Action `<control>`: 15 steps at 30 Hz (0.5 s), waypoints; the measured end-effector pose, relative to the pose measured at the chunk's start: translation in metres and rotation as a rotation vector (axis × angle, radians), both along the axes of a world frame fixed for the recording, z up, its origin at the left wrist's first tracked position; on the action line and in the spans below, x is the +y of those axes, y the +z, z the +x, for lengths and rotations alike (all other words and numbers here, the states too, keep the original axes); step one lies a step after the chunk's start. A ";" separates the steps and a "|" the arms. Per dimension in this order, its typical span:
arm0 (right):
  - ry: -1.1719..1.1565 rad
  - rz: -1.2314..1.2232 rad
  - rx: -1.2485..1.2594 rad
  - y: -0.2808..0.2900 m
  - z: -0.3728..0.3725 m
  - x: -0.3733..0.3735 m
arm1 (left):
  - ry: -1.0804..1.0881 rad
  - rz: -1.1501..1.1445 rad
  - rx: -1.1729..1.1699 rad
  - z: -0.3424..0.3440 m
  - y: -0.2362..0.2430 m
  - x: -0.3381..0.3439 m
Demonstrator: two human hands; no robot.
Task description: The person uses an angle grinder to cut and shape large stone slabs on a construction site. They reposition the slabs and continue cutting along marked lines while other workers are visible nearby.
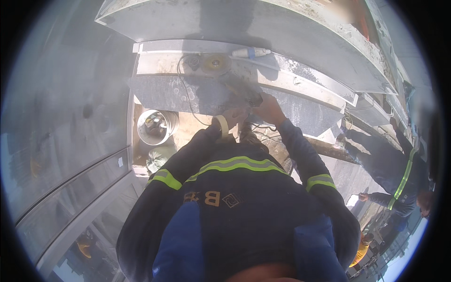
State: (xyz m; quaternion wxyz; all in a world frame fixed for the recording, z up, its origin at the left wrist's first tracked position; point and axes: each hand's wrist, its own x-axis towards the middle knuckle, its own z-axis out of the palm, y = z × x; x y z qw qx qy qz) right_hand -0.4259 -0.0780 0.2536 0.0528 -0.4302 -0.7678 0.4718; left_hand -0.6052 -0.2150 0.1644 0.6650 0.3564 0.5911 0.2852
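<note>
My left hand and my right hand are close together over the near edge of a dark grey stone slab. Both look closed around a dusty, greyish-brown thing, whose kind is lost in shadow and blur. A roll of pale tape hangs round my left wrist. Just beyond the hands, a round yellowish disc lies on the pale ledge. To its right is a white and blue cylindrical piece, like a plug connector.
A thin cable runs down across the slab. At the left stand a white bucket with loose items and a pale bag, beside large glass panels. A co-worker at the right holds a white flat thing.
</note>
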 end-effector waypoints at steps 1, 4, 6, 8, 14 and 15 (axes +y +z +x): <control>0.018 -0.049 0.002 -0.014 0.001 0.002 | 0.091 -0.072 0.018 -0.002 -0.041 -0.027; -0.008 -0.180 0.026 -0.027 0.027 0.003 | -0.050 0.045 0.327 0.012 -0.073 -0.079; 0.019 -0.239 0.073 -0.003 0.024 0.001 | -0.035 -0.026 0.463 0.010 -0.107 -0.112; 0.028 -0.309 0.056 0.017 0.031 0.006 | -0.066 -0.122 0.505 0.022 -0.117 -0.111; 0.049 -0.514 0.233 0.107 0.020 0.042 | -0.184 -0.217 0.537 0.041 -0.136 -0.080; 0.063 -0.524 0.236 0.125 0.013 0.047 | -0.202 -0.216 0.541 0.042 -0.143 -0.075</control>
